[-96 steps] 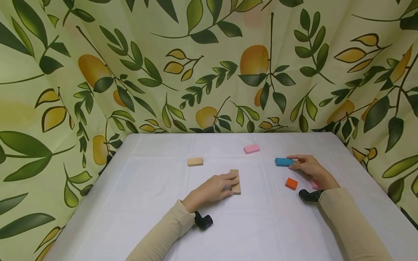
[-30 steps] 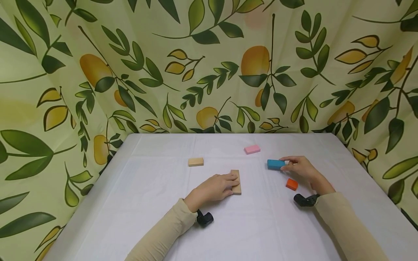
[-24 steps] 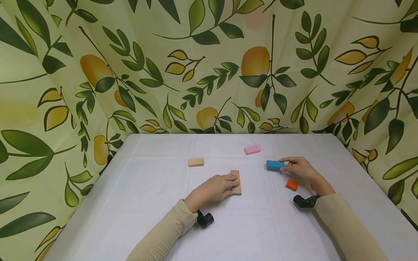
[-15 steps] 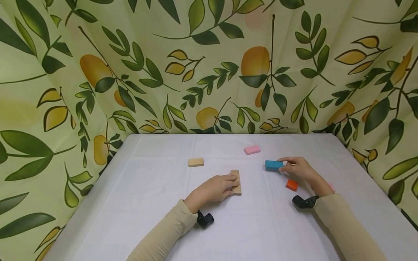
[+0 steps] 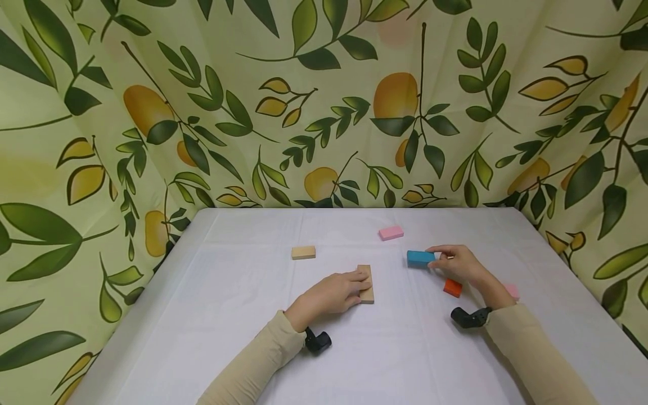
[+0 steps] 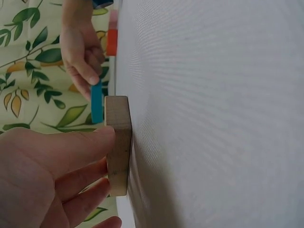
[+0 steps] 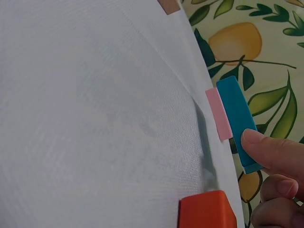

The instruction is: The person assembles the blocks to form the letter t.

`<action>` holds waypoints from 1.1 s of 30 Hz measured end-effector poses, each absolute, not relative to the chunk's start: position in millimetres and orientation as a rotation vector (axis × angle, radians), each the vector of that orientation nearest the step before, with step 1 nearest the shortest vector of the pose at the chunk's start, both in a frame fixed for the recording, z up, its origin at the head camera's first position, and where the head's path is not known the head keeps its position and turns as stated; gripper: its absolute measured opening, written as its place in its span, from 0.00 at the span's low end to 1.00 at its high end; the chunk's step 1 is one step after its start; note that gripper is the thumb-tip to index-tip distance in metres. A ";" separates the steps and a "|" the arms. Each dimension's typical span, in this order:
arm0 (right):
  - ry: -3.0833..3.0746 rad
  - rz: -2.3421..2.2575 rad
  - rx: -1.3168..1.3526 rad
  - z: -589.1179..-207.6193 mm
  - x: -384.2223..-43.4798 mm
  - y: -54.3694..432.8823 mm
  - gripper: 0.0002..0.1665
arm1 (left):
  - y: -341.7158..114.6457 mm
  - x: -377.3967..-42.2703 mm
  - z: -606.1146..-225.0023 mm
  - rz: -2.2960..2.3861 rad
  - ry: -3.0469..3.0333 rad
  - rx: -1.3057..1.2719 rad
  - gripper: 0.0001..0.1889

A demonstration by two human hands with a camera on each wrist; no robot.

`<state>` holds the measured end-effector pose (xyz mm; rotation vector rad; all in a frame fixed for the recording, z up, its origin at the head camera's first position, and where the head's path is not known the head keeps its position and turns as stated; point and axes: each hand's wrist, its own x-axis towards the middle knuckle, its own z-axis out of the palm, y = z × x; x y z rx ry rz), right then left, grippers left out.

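The left hand [image 5: 329, 293] had its fingers curled over a wooden block [image 5: 367, 293] lying flat on the white cloth [image 5: 395, 360], around mid-table. In the head view it mostly looked like fingertips on top, but the left wrist view showed the thumb tip on it too, plus some wood grain. How hard it was gripping, couldn't tell ya.

The right hand [image 5: 458, 261] had a blue block [image 5: 420, 259] pinched by its right end, thumb and index finger, to the right of the wooden one and a bit farther off. Height was hard to judge from the head view, but the left wrist view had it up off the table, with the leafy curtain [image 5: 324, 112] behind.

An orange block [image 5: 453, 287] sat just on the near side of that hand. The pink block [image 5: 391, 233] was on the far side; the right wrist view lined it up right behind the blue one, while the head view had them clearly apart. A second pink block [image 5: 512, 291] was half hidden by the right forearm in the head view. Far left was a paler wooden block [image 5: 304, 252].
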<state>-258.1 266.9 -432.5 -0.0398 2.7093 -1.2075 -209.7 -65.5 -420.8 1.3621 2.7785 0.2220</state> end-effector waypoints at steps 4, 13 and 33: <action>2.712 -1.202 -0.041 -431.5 -257.6 264.4 0.28 | -65.7 -209.4 -420.2 0.220 2.783 1.367 0.22; 2.703 -1.219 -0.064 -428.8 -255.6 257.6 0.30 | -65.9 -208.8 -419.3 0.183 2.800 1.384 0.22; 2.707 -1.236 -0.189 -430.1 -251.9 245.1 0.30 | -65.0 -210.0 -423.4 0.201 2.801 1.356 0.22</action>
